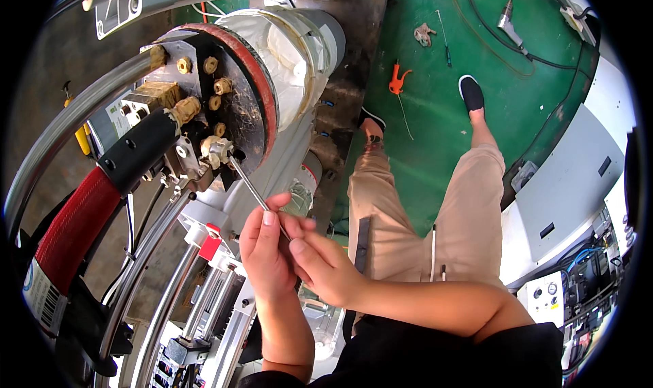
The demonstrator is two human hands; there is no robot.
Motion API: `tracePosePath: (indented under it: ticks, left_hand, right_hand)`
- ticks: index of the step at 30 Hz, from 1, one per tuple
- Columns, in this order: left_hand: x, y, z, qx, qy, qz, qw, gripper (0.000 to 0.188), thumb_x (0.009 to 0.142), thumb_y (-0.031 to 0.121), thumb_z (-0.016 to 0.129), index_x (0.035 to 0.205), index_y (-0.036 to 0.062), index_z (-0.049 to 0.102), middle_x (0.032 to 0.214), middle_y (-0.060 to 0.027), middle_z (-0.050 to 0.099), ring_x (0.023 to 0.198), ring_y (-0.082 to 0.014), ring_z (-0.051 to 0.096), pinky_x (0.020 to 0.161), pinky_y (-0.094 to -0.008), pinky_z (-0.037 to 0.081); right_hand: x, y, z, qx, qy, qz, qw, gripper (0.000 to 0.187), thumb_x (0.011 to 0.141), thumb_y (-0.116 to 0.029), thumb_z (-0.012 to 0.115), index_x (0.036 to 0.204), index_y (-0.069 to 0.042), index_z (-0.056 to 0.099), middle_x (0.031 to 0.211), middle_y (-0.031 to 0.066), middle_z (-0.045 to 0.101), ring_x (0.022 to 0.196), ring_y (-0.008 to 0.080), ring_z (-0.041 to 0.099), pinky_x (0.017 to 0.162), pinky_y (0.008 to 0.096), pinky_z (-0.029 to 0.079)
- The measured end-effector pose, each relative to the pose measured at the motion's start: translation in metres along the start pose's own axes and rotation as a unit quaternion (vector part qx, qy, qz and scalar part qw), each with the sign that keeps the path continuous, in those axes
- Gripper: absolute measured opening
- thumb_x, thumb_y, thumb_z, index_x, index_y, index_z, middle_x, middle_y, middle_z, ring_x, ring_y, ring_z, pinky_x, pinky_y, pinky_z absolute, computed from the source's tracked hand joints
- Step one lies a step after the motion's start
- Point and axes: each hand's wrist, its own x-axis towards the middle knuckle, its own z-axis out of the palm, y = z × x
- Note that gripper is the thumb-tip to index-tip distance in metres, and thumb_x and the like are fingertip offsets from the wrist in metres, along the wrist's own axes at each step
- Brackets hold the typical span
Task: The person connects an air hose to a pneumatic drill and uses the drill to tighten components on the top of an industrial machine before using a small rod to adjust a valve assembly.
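My left hand (266,255) is closed round a slim metal rod (248,182), thumb lying along it. My right hand (328,265) pinches the rod's lower end, close beside the left. Up and to the left, the rod's far end meets a grease-smeared fitting (216,150) at the edge of a round black plate (235,95). Whether the tip sits inside the fitting or only touches it, I cannot tell. Several brass-coloured bolts (222,86) dot the plate. The rod's end inside my fingers is hidden.
A red-sleeved hose (71,235) and a curved metal pipe (75,112) run close on the left. Behind the plate is a plastic-wrapped drum (289,54). An orange blow gun (398,79), a screwdriver (446,44) and an air tool (509,24) lie on the green floor (435,122).
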Motion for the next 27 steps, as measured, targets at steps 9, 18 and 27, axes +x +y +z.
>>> tracePosePath:
  ticks: [9,18,27]
  left_hand:
    - [0.004,0.054,-0.028,0.268,0.010,-0.011,0.963,0.029,0.102,0.016,0.054,0.114,-0.0085,0.064,0.067,-0.0060,0.059,0.066,-0.0148,0.059,0.066,-0.0267,0.050]
    - [0.017,0.053,-0.040,0.291,-0.016,-0.015,0.956,0.026,0.101,0.015,0.054,0.109,-0.0071,0.066,0.065,-0.0031,0.056,0.064,-0.0121,0.055,0.062,-0.0252,0.046]
    - [0.010,0.004,0.021,0.226,-0.031,0.033,0.973,0.029,0.105,0.017,0.048,0.110,-0.0069,0.064,0.070,-0.0055,0.060,0.071,-0.0169,0.064,0.068,-0.0277,0.052]
  right_hand:
    - [0.016,0.046,0.084,0.148,0.042,-0.027,0.988,0.034,0.108,-0.021,0.039,0.122,0.004,0.057,0.101,0.0123,0.066,0.093,0.0178,0.061,0.084,0.0302,0.049]
    - [0.031,0.069,0.090,0.162,0.054,-0.074,0.982,0.032,0.108,-0.020,0.039,0.117,0.003,0.059,0.099,0.0086,0.065,0.091,0.0159,0.059,0.083,0.0297,0.048]
    - [0.018,0.031,0.000,0.019,0.056,-0.176,0.983,0.041,0.107,-0.016,0.041,0.144,0.002,0.044,0.108,0.0115,0.066,0.099,0.0141,0.061,0.085,0.0290,0.049]
